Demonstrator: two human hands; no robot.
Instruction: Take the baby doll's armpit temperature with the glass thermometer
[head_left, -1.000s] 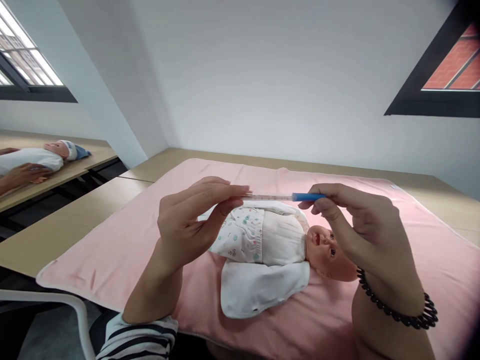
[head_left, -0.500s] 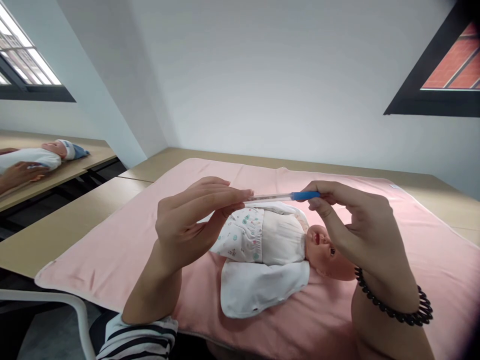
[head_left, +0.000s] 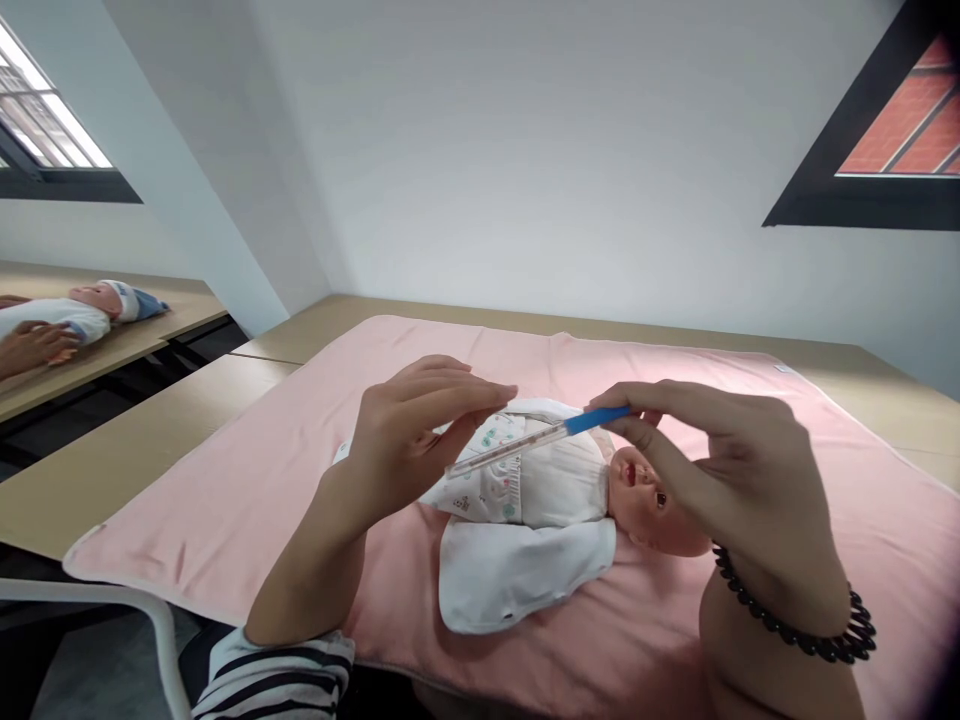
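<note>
In our right hand (head_left: 622, 410) we are grasping a clear tube (head_left: 510, 450) by its blue end; the grip is being made by the thumb and the fingers, pinched together. The tube is pointing to the left and slightly down, and it is hanging in the air above the doll (head_left: 562, 480). Our left hand (head_left: 499, 405) is having its grip released: the fingers are extending over the clear end, and this end is lying just beside the thumb in our view. Whether they are touching, we cannot tell.

The doll is lying on its back on a pink mat (head_left: 247, 460), with the head toward the right, partly hiding behind our right hand. It is wearing a white top and printed trousers, and a wide white sleeve (head_left: 525, 580) is spreading on the mat at our side. The mat is covering a large part of the bench (head_left: 150, 460). On our right wrist we are wearing a black coiled band (head_left: 795, 630), and on our left arm a striped cuff (head_left: 277, 675).

At the far left, another person's hand (head_left: 34, 347) is resting by a second doll (head_left: 94, 297), which is wearing a blue and white cap (head_left: 139, 300).
</note>
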